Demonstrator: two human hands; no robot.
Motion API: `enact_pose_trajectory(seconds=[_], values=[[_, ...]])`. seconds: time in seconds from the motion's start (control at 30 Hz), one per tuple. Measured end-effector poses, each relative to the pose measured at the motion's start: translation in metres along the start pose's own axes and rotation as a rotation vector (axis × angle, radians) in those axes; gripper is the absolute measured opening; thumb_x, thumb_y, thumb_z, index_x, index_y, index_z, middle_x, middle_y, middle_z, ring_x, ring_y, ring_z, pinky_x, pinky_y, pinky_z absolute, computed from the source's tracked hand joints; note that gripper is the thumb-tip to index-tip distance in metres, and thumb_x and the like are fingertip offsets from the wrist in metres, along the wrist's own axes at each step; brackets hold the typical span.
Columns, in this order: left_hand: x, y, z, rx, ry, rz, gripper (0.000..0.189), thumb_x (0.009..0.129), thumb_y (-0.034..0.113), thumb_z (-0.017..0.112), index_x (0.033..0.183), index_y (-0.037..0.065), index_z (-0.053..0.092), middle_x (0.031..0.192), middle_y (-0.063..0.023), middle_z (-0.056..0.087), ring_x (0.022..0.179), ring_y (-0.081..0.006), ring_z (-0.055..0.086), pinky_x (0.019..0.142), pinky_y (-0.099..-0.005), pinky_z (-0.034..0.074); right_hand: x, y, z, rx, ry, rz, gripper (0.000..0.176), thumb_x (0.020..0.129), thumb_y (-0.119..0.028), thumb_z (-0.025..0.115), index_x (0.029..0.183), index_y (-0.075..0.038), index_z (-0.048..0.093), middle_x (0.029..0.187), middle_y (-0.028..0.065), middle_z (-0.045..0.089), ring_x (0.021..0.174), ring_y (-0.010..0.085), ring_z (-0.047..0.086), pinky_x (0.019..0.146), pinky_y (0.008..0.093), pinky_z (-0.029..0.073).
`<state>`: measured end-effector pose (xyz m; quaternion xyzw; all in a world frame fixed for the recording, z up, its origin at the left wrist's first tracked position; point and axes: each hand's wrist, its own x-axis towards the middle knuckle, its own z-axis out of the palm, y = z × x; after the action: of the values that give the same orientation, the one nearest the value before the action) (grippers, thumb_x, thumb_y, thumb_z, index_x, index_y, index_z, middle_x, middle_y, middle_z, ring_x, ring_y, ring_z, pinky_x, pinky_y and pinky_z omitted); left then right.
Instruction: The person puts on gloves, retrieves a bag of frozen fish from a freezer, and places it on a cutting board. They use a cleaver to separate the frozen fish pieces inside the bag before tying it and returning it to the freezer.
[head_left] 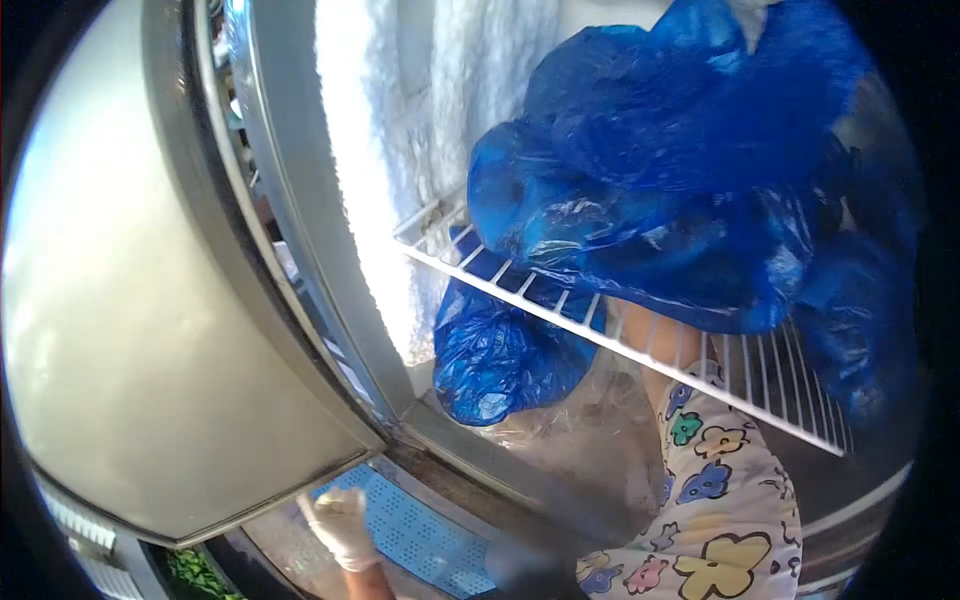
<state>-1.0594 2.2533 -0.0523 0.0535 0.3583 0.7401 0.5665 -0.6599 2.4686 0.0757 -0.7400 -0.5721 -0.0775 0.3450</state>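
My left hand (340,525), in a thin white glove, is low at the left, over a blue perforated mat. Its fingers are loosely curled with the thumb apart, and nothing shows in them. My right forearm (655,345), bare past a flower-print sleeve (725,490), reaches in beneath a white wire shelf (600,340). The right hand itself is hidden behind the shelf and a large blue plastic bag (650,150) on top. Below the shelf sits a smaller blue plastic bag (505,355), left of the forearm. What the bags hold cannot be seen.
Thick frost (420,100) coats the inner wall of the freezer. Its pale door (150,300) stands open at the left. Crumpled clear plastic (590,410) lies on the freezer floor. The blue perforated mat (430,535) is just outside the sill, with green leaves (195,570) at the bottom left.
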Motion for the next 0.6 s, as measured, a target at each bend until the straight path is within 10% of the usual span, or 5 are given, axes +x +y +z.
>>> enact_pose_trajectory(seconds=[0.03,0.13,0.17,0.47,0.6], values=[[0.046,0.013,-0.069,-0.220,-0.440,-0.131,0.031,0.089,0.037,0.057,0.089,0.006,0.063,0.091,-0.0098,0.066,0.084,-0.0254,0.062,0.075,-0.0383,0.051,0.000,-0.009,-0.007,0.004,0.011,-0.005,0.035,0.083,-0.020,0.056,0.112,-0.001,0.060,0.109,0.0231,0.063,0.104,0.0418,0.058,0.090,0.0516,0.044],[0.040,0.023,-0.013,-0.429,-0.212,0.053,0.039,0.088,0.035,0.057,0.112,0.005,0.060,0.117,-0.0122,0.060,0.108,-0.0291,0.054,0.092,-0.0469,0.044,-0.006,-0.021,-0.038,-0.009,0.052,0.012,0.035,0.083,-0.020,0.056,0.112,-0.001,0.060,0.109,0.0233,0.062,0.105,0.0419,0.057,0.091,0.0516,0.044],[0.057,0.023,-0.017,-0.463,-0.696,0.097,0.052,0.086,0.034,0.057,0.128,0.005,0.051,0.134,-0.0143,0.048,0.125,-0.0322,0.042,0.103,-0.0547,0.033,-0.008,-0.019,-0.050,-0.026,0.067,0.019,0.035,0.083,-0.020,0.056,0.112,-0.001,0.060,0.110,0.0234,0.062,0.106,0.0419,0.057,0.091,0.0516,0.043],[0.050,0.031,-0.001,-0.570,-0.305,0.043,0.056,0.081,0.029,0.058,0.131,0.005,0.048,0.139,-0.0159,0.045,0.128,-0.0365,0.041,0.104,-0.0611,0.031,-0.094,-0.031,-0.101,0.088,0.262,-0.198,0.044,0.078,-0.021,0.064,0.118,-0.003,0.061,0.115,0.0206,0.062,0.115,0.0380,0.054,0.098,0.0412,0.044],[0.014,0.040,-0.015,-0.558,-0.275,0.001,0.055,0.081,0.029,0.058,0.131,0.006,0.049,0.138,-0.0155,0.046,0.129,-0.0375,0.040,0.105,-0.0607,0.030,-0.211,-0.038,-0.103,0.351,-0.141,-0.354,0.034,0.081,-0.019,0.063,0.110,-0.002,0.063,0.115,0.0202,0.061,0.116,0.0399,0.051,0.096,0.0439,0.043]])
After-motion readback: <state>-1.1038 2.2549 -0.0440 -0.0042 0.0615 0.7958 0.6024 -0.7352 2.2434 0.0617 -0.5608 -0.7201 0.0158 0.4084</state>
